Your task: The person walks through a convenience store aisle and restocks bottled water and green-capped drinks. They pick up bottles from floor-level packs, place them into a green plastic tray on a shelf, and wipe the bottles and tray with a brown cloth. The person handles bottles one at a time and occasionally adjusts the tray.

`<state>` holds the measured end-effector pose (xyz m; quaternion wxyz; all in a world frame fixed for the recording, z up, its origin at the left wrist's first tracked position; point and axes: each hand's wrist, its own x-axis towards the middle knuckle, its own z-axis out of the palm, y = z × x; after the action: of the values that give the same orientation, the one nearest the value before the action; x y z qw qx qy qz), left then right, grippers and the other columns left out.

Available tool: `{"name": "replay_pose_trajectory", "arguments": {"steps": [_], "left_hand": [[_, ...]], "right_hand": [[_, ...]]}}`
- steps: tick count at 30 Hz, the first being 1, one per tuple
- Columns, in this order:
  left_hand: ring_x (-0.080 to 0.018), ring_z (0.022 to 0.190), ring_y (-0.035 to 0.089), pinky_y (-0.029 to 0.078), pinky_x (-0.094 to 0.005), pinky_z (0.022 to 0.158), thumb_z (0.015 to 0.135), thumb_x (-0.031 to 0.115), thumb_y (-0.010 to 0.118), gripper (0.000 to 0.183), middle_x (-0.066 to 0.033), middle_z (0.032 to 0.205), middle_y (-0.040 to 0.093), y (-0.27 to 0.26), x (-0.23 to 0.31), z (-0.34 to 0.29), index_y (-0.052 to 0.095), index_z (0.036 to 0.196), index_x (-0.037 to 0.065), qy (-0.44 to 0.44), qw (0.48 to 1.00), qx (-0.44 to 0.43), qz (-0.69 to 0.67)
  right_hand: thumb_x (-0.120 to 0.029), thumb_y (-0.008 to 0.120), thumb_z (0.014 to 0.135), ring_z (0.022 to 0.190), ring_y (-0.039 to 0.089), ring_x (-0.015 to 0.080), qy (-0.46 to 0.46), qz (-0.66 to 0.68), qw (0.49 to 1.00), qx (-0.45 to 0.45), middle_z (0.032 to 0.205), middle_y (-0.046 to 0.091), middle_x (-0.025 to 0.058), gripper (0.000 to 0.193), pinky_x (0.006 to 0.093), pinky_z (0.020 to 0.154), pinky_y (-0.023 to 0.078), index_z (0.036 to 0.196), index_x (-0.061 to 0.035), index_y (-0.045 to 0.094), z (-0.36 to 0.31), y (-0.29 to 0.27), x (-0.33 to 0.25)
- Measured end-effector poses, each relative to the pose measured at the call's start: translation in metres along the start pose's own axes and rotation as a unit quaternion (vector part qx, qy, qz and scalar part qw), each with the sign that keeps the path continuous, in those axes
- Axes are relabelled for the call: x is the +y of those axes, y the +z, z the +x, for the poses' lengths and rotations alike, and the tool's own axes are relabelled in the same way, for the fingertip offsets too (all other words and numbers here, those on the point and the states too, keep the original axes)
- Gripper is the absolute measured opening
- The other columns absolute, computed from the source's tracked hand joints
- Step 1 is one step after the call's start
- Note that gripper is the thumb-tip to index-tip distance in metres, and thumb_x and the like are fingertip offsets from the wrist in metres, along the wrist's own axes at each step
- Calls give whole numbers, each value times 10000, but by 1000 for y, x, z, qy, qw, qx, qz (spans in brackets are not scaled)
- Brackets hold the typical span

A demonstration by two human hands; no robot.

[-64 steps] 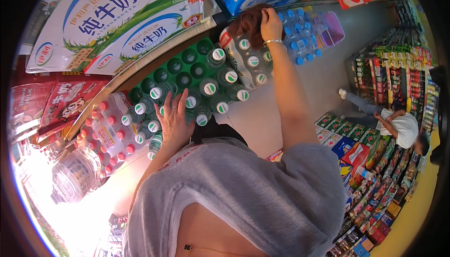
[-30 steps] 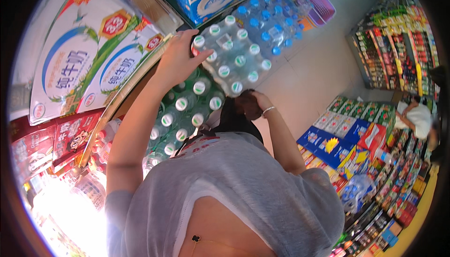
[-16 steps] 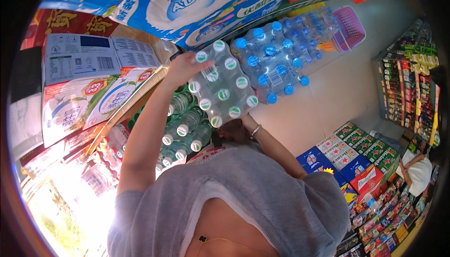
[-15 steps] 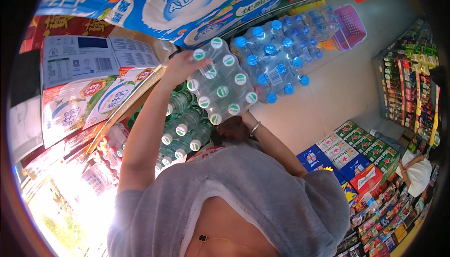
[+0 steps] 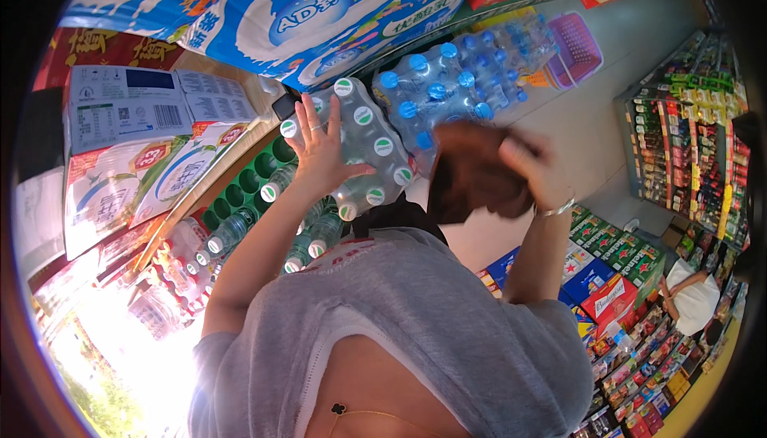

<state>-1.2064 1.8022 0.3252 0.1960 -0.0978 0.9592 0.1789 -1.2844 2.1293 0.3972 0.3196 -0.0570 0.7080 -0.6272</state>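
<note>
- Several blue-capped bottles [image 5: 435, 91] stand just beside the clear pack [image 5: 361, 148], in front of the person; a blue carton [image 5: 311, 18] rises behind, a green tray [image 5: 248, 178] sits left.
- Left hand [image 5: 323, 154]: fingers spread wide, touching the pack's top.
- Right hand [image 5: 542, 170]: blurred, closed on brown cloth [image 5: 475, 178].
- Pale floor [image 5: 587, 162]; shelves [image 5: 679, 134] at right.

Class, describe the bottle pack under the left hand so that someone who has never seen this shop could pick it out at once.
Start at the large blue-and-white carton across the top of the view. Just below it, the person's left hand lies spread over the bottle pack. Its white-and-green caps set it apart from the blue-capped bottles on its right.
</note>
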Motion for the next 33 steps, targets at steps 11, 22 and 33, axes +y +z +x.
{"name": "replay_pose_trajectory", "arguments": {"steps": [11,22,33], "left_hand": [[-474,1467,-75,193,-772,1001,459,671,853,1494,-279,1572,-176,5,-2,2,-8,1569,161,-7,999,2,49],[-452,1469,-109,171,-808,982,484,711,817,1462,-297,1566,-168,8,-13,1,-8,1570,181,8,1000,18,21],[-332,1267,500,433,-451,1028,772,256,789,609,-154,1386,511,10,-33,-80,565,1317,104,173,949,65,-256]], "right_hand": [[-197,726,765,888,624,363,-274,-389,875,89,945,630,119,405,425,759,524,1166,-206,671,89,103,88],[-151,736,775,848,669,243,-205,-309,906,204,916,695,99,260,349,755,519,1025,-81,722,92,64,93],[-247,710,862,859,645,205,-202,-266,936,110,918,699,123,282,332,778,497,1010,-7,693,186,127,65]]}}
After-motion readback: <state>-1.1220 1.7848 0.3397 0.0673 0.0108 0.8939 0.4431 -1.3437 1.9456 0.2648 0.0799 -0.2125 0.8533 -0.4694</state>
